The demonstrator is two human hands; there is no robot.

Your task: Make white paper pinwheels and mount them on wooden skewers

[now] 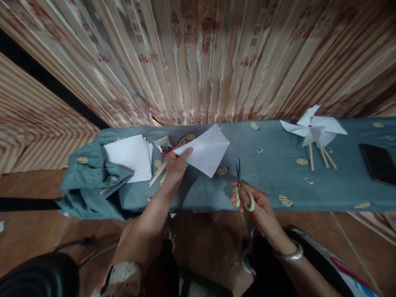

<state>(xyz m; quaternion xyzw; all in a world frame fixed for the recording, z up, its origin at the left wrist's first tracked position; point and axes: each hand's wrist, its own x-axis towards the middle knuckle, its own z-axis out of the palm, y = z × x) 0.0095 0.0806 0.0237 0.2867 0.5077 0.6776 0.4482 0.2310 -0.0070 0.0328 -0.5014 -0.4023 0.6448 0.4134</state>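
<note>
My left hand [177, 163] pinches one corner of a white sheet of paper [208, 150], thumb on top, holding it over the cloth-covered table. To its right, my right hand [252, 200] grips a pair of scissors [239, 173] by pale green handles. The dark blades point away from me, nearly together and apart from the paper. Wooden sticks [157, 173] lie under and beside my left hand, partly hidden by it. Just behind that hand sits a small open box [163, 145] with dark, shiny small items in it.
A stack of white paper [125, 154] lies at the left, partly under bunched cloth [93, 173]. White paper pinwheels [314, 126] on sticks lie at the right, near a black phone-like object [377, 163]. A striped curtain [213, 74] hangs along the table's far edge.
</note>
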